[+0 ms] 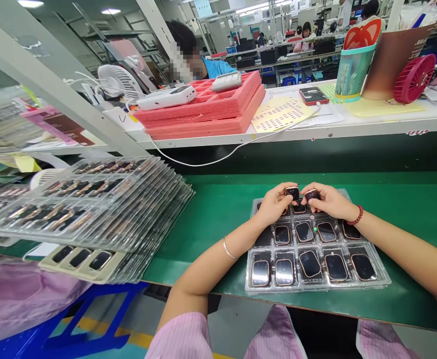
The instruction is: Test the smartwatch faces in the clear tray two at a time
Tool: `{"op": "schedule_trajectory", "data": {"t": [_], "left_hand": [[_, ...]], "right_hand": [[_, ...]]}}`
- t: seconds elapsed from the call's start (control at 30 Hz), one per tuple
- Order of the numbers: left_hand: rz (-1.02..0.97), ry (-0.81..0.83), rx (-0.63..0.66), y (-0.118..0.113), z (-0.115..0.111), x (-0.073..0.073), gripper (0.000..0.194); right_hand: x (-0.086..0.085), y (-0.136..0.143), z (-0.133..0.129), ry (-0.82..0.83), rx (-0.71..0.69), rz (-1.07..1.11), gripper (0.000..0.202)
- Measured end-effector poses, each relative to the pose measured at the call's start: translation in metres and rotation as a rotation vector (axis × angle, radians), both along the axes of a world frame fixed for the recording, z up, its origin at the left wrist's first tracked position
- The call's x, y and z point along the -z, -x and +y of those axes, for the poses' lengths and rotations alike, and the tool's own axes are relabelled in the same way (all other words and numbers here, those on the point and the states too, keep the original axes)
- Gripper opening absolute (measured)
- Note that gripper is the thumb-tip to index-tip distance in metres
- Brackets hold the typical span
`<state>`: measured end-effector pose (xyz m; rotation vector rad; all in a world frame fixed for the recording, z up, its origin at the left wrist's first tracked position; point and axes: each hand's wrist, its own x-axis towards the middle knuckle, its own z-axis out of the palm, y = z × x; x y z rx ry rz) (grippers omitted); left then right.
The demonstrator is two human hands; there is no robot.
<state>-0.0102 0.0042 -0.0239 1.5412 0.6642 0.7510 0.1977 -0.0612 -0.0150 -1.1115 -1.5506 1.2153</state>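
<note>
clear blister tray (380, 279) is set at the near edge of the green counter (221, 209); thin, flexible, best supported from its rim. small watch bodies (310, 263), dark glass with coppery bezels, are seated in its pockets: light, slick, scratch-prone, best pinched by the side edges. at the tray's far row, one is pinched by left hand (274, 203) fingers, another by right hand (325, 201) fingers.

My arms are bare from short pink pinstriped sleeves (181, 336). A thin silver bangle (228, 250) circles my left wrist, a red beaded bracelet (356, 216) my right.
</note>
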Motion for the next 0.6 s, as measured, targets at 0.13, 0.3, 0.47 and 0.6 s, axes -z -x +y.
{"op": "schedule_trajectory", "data": {"t": [0.13,0.3,0.47,0.6], "left_hand": [[-0.051,0.005,0.009,-0.0014,-0.0001,0.0004,0.046],[-0.053,-0.006,0.009,-0.0019,-0.0010,-0.0004,0.045],[-0.042,-0.004,-0.001,-0.0009,-0.0016,-0.0024,0.041],[-0.036,-0.012,-0.011,-0.0001,-0.0007,-0.0012,0.039]], "right_hand": [[0.0022,-0.0004,0.0007,-0.004,-0.007,0.024,0.040],[0.0025,-0.0003,0.0011,-0.004,-0.016,0.020,0.044],[0.0004,0.0003,-0.0002,-0.025,-0.009,0.007,0.038],[0.0003,-0.0003,-0.0004,-0.026,-0.019,0.001,0.035]]}}
